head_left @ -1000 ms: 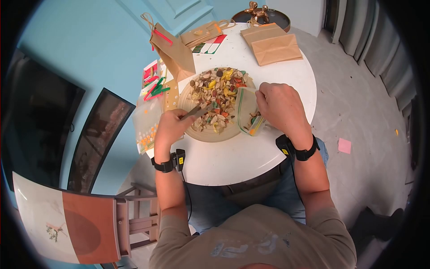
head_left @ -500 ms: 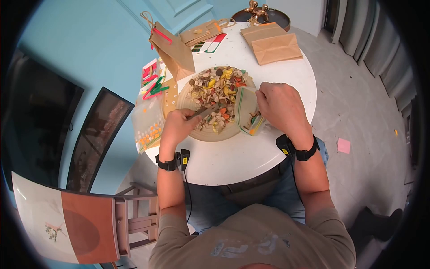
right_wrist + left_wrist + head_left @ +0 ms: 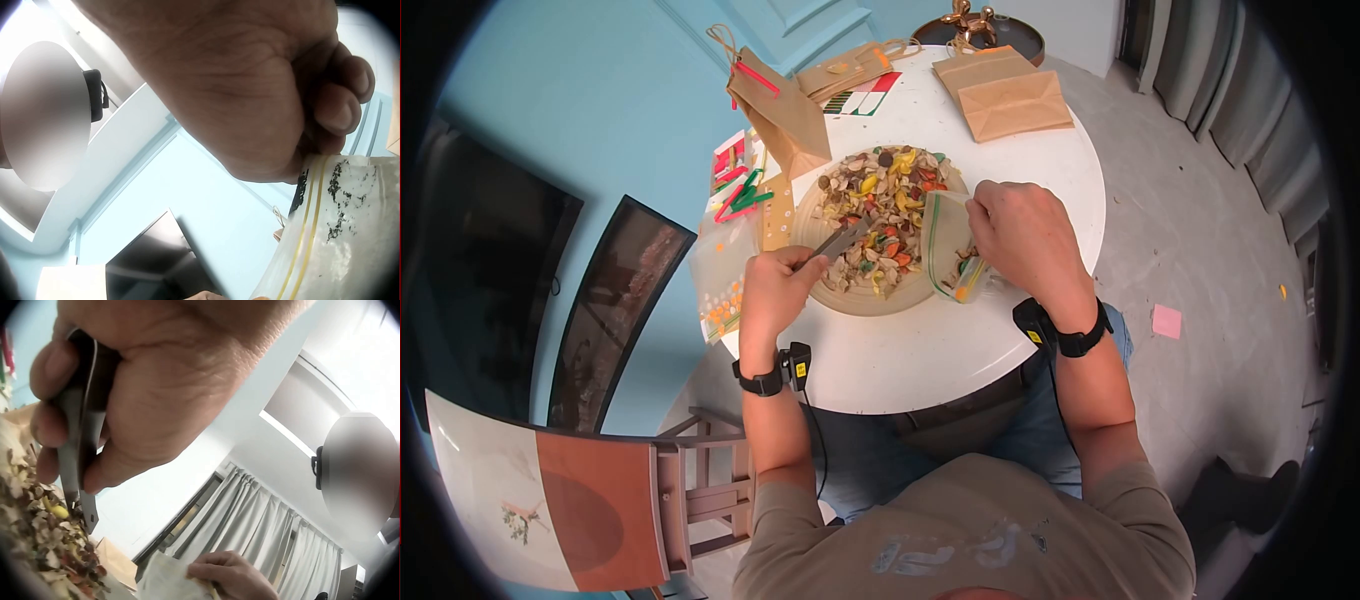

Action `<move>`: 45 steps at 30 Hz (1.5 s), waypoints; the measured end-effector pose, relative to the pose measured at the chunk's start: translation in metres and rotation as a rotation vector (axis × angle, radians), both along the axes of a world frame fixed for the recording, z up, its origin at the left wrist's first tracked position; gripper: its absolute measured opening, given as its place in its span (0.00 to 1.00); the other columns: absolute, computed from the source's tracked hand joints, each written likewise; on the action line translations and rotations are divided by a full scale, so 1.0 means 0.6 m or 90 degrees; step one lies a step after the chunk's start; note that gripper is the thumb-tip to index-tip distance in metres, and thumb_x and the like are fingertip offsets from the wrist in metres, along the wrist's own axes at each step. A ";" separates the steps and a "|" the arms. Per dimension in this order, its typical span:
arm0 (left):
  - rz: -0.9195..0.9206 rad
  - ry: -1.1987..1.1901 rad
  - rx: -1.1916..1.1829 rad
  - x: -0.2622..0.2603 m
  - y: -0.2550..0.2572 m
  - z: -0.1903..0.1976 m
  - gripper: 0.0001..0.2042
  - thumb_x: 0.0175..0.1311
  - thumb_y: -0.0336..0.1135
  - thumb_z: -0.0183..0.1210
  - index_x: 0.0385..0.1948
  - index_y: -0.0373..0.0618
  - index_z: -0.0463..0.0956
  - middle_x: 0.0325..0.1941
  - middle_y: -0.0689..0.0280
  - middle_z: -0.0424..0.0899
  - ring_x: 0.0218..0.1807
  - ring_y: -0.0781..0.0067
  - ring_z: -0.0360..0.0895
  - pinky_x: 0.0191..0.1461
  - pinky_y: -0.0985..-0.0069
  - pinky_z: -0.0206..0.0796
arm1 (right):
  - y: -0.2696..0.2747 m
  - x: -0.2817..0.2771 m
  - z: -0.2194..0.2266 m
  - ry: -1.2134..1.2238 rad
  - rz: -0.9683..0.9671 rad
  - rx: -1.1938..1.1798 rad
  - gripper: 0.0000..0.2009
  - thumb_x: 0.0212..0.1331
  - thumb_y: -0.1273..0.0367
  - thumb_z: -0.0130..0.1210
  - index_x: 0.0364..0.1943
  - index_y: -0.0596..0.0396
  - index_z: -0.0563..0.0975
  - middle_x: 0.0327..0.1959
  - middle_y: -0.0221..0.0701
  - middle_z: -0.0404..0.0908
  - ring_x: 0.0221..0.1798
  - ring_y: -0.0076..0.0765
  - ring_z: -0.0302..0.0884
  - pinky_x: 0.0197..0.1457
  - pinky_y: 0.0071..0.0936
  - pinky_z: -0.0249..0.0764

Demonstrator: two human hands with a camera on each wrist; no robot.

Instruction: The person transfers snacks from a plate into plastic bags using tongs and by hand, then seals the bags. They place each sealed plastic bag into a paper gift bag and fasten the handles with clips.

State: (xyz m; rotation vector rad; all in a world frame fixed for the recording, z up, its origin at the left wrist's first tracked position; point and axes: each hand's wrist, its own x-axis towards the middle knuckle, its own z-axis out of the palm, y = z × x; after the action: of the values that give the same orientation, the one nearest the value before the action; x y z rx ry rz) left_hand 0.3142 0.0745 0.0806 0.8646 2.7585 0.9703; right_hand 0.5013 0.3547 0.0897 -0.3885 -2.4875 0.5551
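left hand [image 3: 775, 298] has fingers curled round tweezers [image 3: 840, 240] over that loaded plate [image 3: 870, 308], right hand [image 3: 1032, 235] pinches a baggie [image 3: 943, 228] at the plate's right edge

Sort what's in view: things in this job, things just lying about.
Apparently in use:
tweezers, in the left hand
zip bag, in the right hand
dried mix on the round plate

Apparently lying about:
brown paper bags
pink paper square
shiny figurine

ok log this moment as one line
left hand: holds tweezers at dried mix | right hand: holds zip bag | dried mix: on round plate | zip bag: pieces inside
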 end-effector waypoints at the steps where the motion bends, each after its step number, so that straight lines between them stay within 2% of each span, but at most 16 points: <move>1: -0.001 -0.002 -0.001 0.010 0.000 0.011 0.12 0.71 0.37 0.73 0.42 0.34 0.92 0.22 0.56 0.86 0.22 0.71 0.75 0.33 0.68 0.71 | 0.000 -0.001 -0.002 0.003 -0.001 0.002 0.13 0.70 0.70 0.60 0.28 0.65 0.84 0.26 0.55 0.84 0.33 0.65 0.86 0.44 0.55 0.82; 4: -0.028 0.052 0.020 0.052 0.005 0.047 0.12 0.71 0.37 0.74 0.41 0.34 0.92 0.22 0.55 0.86 0.22 0.68 0.77 0.32 0.67 0.71 | -0.001 -0.002 -0.002 -0.007 -0.001 -0.005 0.13 0.70 0.70 0.59 0.29 0.65 0.84 0.26 0.54 0.84 0.33 0.64 0.86 0.44 0.55 0.82; 6: -0.057 0.070 0.044 0.087 0.018 0.060 0.11 0.70 0.33 0.74 0.43 0.31 0.91 0.25 0.62 0.87 0.27 0.77 0.79 0.33 0.73 0.70 | -0.003 -0.002 0.003 -0.020 -0.003 -0.005 0.12 0.70 0.70 0.59 0.30 0.65 0.84 0.26 0.54 0.84 0.33 0.64 0.86 0.45 0.55 0.82; 7: -0.057 0.069 0.045 0.102 0.029 0.061 0.11 0.70 0.33 0.74 0.43 0.31 0.91 0.25 0.62 0.87 0.27 0.77 0.79 0.33 0.73 0.70 | -0.004 -0.002 0.004 -0.030 -0.002 -0.006 0.12 0.71 0.70 0.59 0.30 0.64 0.84 0.26 0.54 0.85 0.33 0.64 0.87 0.45 0.55 0.82; 9: -0.172 0.145 0.044 0.131 0.050 0.055 0.14 0.67 0.34 0.76 0.46 0.32 0.91 0.32 0.54 0.92 0.29 0.66 0.85 0.35 0.70 0.75 | -0.004 -0.001 0.000 -0.018 -0.002 0.000 0.12 0.70 0.70 0.59 0.31 0.64 0.85 0.27 0.54 0.85 0.34 0.64 0.87 0.45 0.55 0.82; 10: -0.167 0.145 0.043 0.142 0.057 0.050 0.14 0.67 0.34 0.76 0.46 0.32 0.91 0.32 0.54 0.92 0.29 0.66 0.85 0.35 0.70 0.75 | -0.004 -0.002 -0.001 -0.004 -0.002 0.005 0.12 0.70 0.70 0.59 0.31 0.64 0.85 0.27 0.54 0.85 0.34 0.64 0.87 0.45 0.54 0.83; 12: -0.211 0.183 0.002 0.156 0.069 0.045 0.17 0.64 0.35 0.78 0.49 0.33 0.90 0.40 0.47 0.93 0.32 0.53 0.90 0.38 0.66 0.80 | -0.006 -0.001 0.001 -0.011 -0.002 0.001 0.12 0.70 0.70 0.59 0.31 0.64 0.85 0.27 0.54 0.85 0.34 0.64 0.87 0.45 0.54 0.83; 13: -0.213 0.185 0.001 0.158 0.066 0.044 0.17 0.64 0.35 0.78 0.49 0.33 0.90 0.40 0.47 0.93 0.32 0.53 0.90 0.38 0.66 0.80 | -0.003 0.000 0.003 -0.019 -0.008 -0.004 0.12 0.70 0.69 0.59 0.31 0.64 0.85 0.27 0.54 0.85 0.34 0.64 0.87 0.45 0.54 0.83; 16: -0.034 0.198 0.007 0.163 0.031 0.043 0.18 0.63 0.37 0.78 0.49 0.34 0.90 0.39 0.47 0.92 0.33 0.49 0.89 0.41 0.62 0.81 | -0.001 0.002 0.003 -0.030 -0.005 0.000 0.12 0.70 0.70 0.59 0.31 0.64 0.85 0.27 0.53 0.85 0.34 0.63 0.88 0.45 0.54 0.83; 17: -0.033 0.198 0.005 0.158 0.019 0.038 0.18 0.63 0.37 0.78 0.49 0.34 0.90 0.39 0.47 0.92 0.33 0.49 0.89 0.41 0.62 0.81 | -0.001 0.002 0.003 -0.030 -0.004 -0.001 0.12 0.70 0.70 0.59 0.31 0.64 0.85 0.27 0.53 0.85 0.34 0.63 0.88 0.45 0.54 0.83; 19: -0.033 0.338 -0.076 0.149 -0.002 0.018 0.18 0.63 0.38 0.79 0.48 0.35 0.90 0.37 0.49 0.92 0.32 0.51 0.90 0.40 0.61 0.81 | -0.002 0.003 0.003 -0.022 -0.005 0.003 0.11 0.70 0.70 0.60 0.30 0.63 0.85 0.27 0.53 0.85 0.34 0.63 0.88 0.45 0.54 0.83; 23: -0.102 0.268 -0.085 0.177 -0.011 -0.006 0.17 0.63 0.38 0.78 0.48 0.37 0.89 0.38 0.51 0.92 0.34 0.49 0.90 0.40 0.58 0.81 | -0.001 0.005 0.001 -0.017 -0.008 0.010 0.11 0.70 0.71 0.60 0.30 0.63 0.85 0.26 0.53 0.85 0.34 0.62 0.88 0.44 0.54 0.83; 30: 0.008 0.353 -0.185 0.124 0.006 -0.026 0.16 0.65 0.40 0.76 0.48 0.39 0.89 0.39 0.50 0.90 0.39 0.41 0.90 0.41 0.52 0.80 | -0.003 0.004 0.004 -0.019 -0.010 0.008 0.12 0.71 0.70 0.60 0.30 0.63 0.85 0.27 0.53 0.86 0.34 0.63 0.88 0.44 0.54 0.83; 37: 0.026 0.302 -0.168 0.059 0.004 -0.040 0.17 0.65 0.43 0.75 0.43 0.36 0.88 0.34 0.47 0.90 0.38 0.39 0.89 0.42 0.50 0.79 | -0.007 -0.001 0.004 -0.026 -0.007 0.014 0.13 0.72 0.70 0.60 0.30 0.64 0.85 0.27 0.53 0.86 0.34 0.63 0.88 0.45 0.54 0.83; 40: 0.031 0.254 -0.165 0.051 0.006 -0.039 0.18 0.65 0.44 0.75 0.44 0.35 0.89 0.32 0.46 0.90 0.37 0.39 0.89 0.42 0.52 0.80 | -0.007 0.000 0.006 -0.032 -0.009 0.008 0.13 0.72 0.69 0.60 0.30 0.64 0.85 0.27 0.53 0.86 0.34 0.63 0.88 0.45 0.54 0.83; 45: 0.061 0.226 -0.142 0.046 0.002 -0.040 0.16 0.67 0.44 0.74 0.38 0.35 0.89 0.29 0.45 0.89 0.36 0.37 0.89 0.42 0.49 0.80 | -0.005 -0.001 0.004 -0.025 -0.007 0.009 0.13 0.72 0.69 0.60 0.30 0.64 0.85 0.27 0.54 0.85 0.33 0.63 0.88 0.45 0.54 0.83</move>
State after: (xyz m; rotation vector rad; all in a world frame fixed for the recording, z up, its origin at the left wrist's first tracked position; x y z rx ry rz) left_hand 0.3420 0.0758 0.0564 0.9551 3.1511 0.5449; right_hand 0.5008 0.3514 0.0920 -0.4113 -2.5237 0.5297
